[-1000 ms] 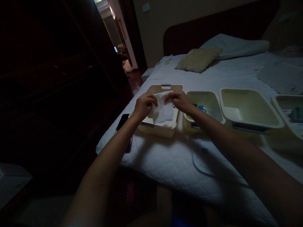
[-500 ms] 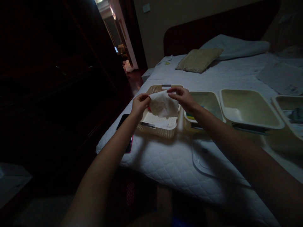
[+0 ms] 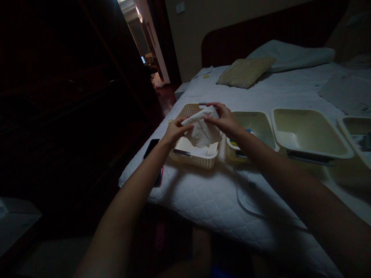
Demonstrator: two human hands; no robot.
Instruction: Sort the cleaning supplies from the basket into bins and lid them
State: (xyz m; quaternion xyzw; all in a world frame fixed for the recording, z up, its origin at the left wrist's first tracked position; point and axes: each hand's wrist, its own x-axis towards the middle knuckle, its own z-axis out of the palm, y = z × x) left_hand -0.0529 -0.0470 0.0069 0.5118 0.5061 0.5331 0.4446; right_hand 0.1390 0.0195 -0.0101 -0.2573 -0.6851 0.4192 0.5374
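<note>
A small white cloth (image 3: pixel 204 129) with a crumpled lower edge hangs between my two hands. My left hand (image 3: pixel 175 131) pinches its left side, thumb in front. My right hand (image 3: pixel 222 117) grips the upper right part between thumb and fingers. Right below the cloth, on the bed, stands a cream basket (image 3: pixel 199 161) with perforated walls; the cloth and hands cover much of its inside. A bit of something red shows behind the cloth's upper edge. Whether the cloth is one layer or folded, I cannot tell.
Cream bins stand to the right: one (image 3: pixel 262 131) with blue and yellow things, another bin (image 3: pixel 313 131), and a third (image 3: pixel 359 133) partly cut off. A clear lid (image 3: pixel 252 193) lies in front. A dark phone (image 3: pixel 159 179) is by the bed's left edge. A cushion (image 3: pixel 246 72) lies farther back.
The cloth has tilted, its right side now higher and its left side lower. My fingers have shifted their hold, with both thumbs now across its front. The view has moved slightly.
</note>
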